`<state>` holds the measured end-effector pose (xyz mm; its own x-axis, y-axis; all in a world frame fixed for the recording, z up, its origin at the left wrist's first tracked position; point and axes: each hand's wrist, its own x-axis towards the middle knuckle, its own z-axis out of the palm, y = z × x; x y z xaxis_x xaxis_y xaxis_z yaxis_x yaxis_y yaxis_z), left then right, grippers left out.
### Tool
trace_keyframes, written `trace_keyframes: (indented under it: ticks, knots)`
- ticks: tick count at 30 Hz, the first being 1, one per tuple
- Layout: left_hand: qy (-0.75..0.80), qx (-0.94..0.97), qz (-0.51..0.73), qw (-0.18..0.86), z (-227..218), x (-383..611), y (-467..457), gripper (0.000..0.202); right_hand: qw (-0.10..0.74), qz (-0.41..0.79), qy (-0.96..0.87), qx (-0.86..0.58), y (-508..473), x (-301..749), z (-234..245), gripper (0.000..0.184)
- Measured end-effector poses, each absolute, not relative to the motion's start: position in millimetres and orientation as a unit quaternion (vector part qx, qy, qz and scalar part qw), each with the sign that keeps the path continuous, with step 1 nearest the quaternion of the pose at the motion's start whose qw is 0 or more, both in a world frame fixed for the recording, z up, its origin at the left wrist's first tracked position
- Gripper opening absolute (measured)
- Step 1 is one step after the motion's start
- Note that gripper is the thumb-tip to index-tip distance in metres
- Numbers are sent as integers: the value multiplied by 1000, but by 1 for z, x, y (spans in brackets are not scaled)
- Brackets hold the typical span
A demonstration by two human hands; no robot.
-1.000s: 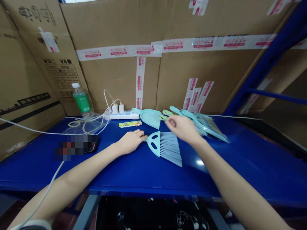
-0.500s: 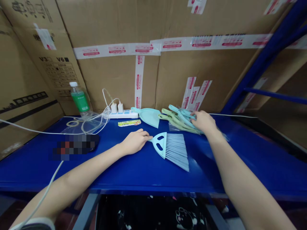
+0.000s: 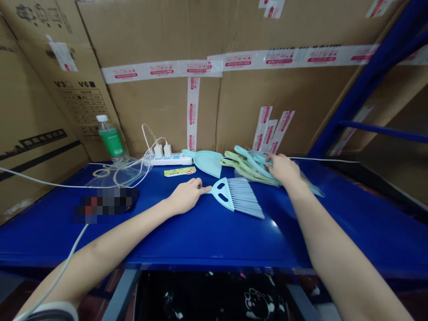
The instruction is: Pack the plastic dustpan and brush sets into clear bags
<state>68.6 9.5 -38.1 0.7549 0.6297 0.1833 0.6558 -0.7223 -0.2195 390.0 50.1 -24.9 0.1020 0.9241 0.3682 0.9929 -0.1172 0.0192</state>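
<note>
Blue table [image 3: 214, 243], cardboard [image 3: 154, 111] behind. I've got a broom [image 3: 224, 196] by its handle, left hand [image 3: 185, 196]; right hand [image 3: 285, 171] on the bagged pile [image 3: 248, 161], can't tell if gripping.

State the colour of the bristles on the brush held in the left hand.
The bristles are greyish blue, seen in the head view.

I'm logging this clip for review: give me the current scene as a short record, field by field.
Left hand: holds the light-blue brush by its handle
Brush bristles: pointing right
Right hand: on the pile of light-blue and green handled items; grip unclear
Dustpan: light blue, lying behind the brush
Power strip: white, left of the dustpan
Bottle: white cap, far left
Surface: blue table
Backdrop: taped cardboard
</note>
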Motion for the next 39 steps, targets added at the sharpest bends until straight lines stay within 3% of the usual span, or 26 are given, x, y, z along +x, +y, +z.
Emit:
trace_keyframes:
  ticks: [8, 27, 30, 33, 36, 39]
  knots:
    - [-345, -928, -36, 137, -38, 69, 9, 45, 128, -132, -621, -762, 38, 372, -12, 23]
    - [-364, -926, -31, 100, -35, 69, 5, 49, 145, -205, -691, -678, -8, 302, 29, 34]
    - [-390, -915, -104, 15, -31, 66, 6, 42, 85, -188, -737, -643, -21, 272, 26, 40]
    - [-427, -856, -233, -176, -23, 64, 7, 41, 51, -172, -775, -606, -31, 249, 20, 40]
    - [-439, -743, -309, -399, -18, 64, 7, 43, 45, -178, -826, -533, -38, 232, 8, 35]
    - [-414, -681, -311, -518, -21, 63, 5, 37, 73, -197, -866, -453, -41, 219, -11, 29]
